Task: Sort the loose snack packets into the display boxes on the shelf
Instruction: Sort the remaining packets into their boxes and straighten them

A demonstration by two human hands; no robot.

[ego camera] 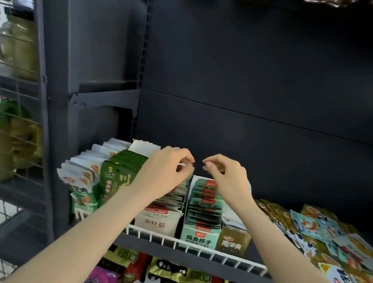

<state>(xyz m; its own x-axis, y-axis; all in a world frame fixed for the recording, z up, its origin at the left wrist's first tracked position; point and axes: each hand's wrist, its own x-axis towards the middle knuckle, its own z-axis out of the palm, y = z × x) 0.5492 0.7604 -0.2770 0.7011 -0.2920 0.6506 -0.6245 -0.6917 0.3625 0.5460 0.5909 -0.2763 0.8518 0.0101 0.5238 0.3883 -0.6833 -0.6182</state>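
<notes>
head view: left hand [166,172] and right hand [226,179] hover over the display boxes [198,237], fingers curled; any pinched packet is unclear. best to slot packets upright behind matching rows.

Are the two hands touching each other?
Apart. The head view shows a strip of dark shelf wall between the left hand and the right hand, whose curled fingertips point at each other above the display boxes.

Dark grey metal shelving unit [265,68], solid back panel, perforated upright [145,37] at the corner. Wire-mesh rack [5,93] on the left. White wire rail [188,245] along the shelf edge. Dim lighting.
</notes>
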